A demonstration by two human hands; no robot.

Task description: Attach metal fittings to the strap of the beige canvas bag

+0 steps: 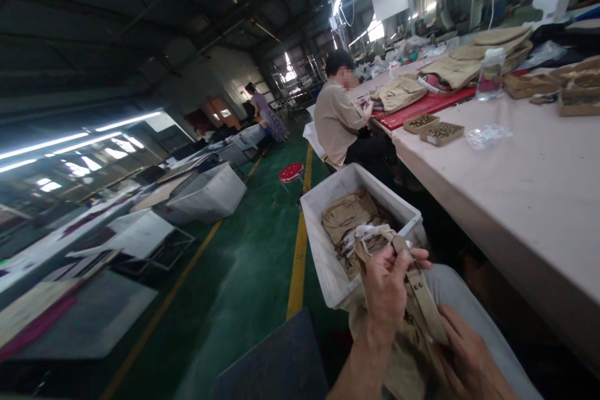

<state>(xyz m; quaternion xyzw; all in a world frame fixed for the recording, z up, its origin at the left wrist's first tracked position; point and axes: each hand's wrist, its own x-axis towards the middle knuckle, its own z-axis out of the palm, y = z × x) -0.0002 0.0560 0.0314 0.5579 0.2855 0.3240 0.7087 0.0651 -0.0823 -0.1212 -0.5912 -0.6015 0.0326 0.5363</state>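
Note:
A khaki canvas bag point(407, 356) lies over my lap, its strap point(419, 290) running up between my hands. Two dark rivets or snaps show on the strap. My left hand point(387, 281) pinches the strap's upper end, where a brown tab sits under the thumb. Lower down, my right hand point(464, 344) grips the strap's edge, with most of its fingers hidden behind the cloth. Just beyond my hands stands a white plastic crate point(316, 244) holding more khaki canvas pieces point(349, 215) and some white material.
At right runs a long pale table point(529, 200) with small boxes of metal fittings point(440, 132), a clear bottle point(491, 75) and stacked khaki bags point(473, 53). A seated person point(340, 115) works at its far side. A red stool point(291, 172) stands on the green floor.

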